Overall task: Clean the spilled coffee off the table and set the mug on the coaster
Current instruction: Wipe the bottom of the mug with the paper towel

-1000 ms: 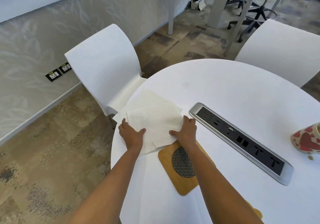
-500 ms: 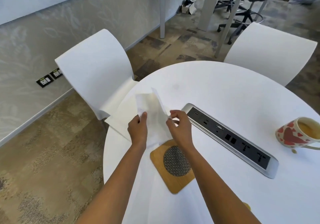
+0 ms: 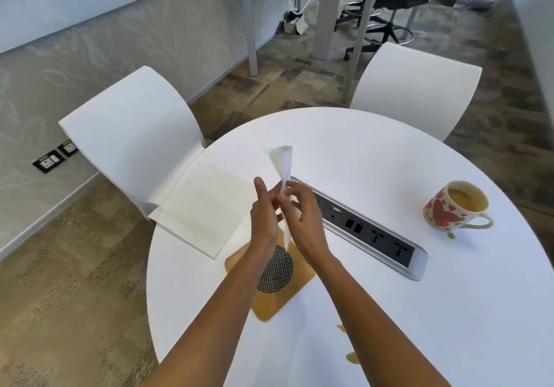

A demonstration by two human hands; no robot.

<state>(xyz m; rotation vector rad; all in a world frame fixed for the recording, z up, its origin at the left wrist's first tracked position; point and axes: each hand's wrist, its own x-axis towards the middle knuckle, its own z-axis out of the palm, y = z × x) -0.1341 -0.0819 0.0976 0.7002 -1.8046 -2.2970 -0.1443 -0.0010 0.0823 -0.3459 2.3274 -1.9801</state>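
Note:
Both hands are raised over the round white table (image 3: 374,146), holding one white paper napkin (image 3: 284,161) that stands up between them. My right hand (image 3: 302,215) pinches its lower part. Against the napkin lies my left hand (image 3: 265,215), index finger straight; its grip is partly hidden. Beneath the hands is a square wooden coaster (image 3: 275,293) with a dark mesh centre. A heart-patterned mug (image 3: 449,206) full of coffee stands at the right. Brown coffee drops lie below the mug (image 3: 451,235) and near the front edge (image 3: 352,356).
More napkins (image 3: 198,209) lie flat at the table's left edge. A silver power socket strip (image 3: 368,230) runs diagonally across the middle. Two white chairs stand at the table, one on the left (image 3: 132,140) and one at the back right (image 3: 416,86).
The hands lifted one napkin off the stack and brought it up between them; it now stands narrow and upright. The view shifted, so the mug shows fully.

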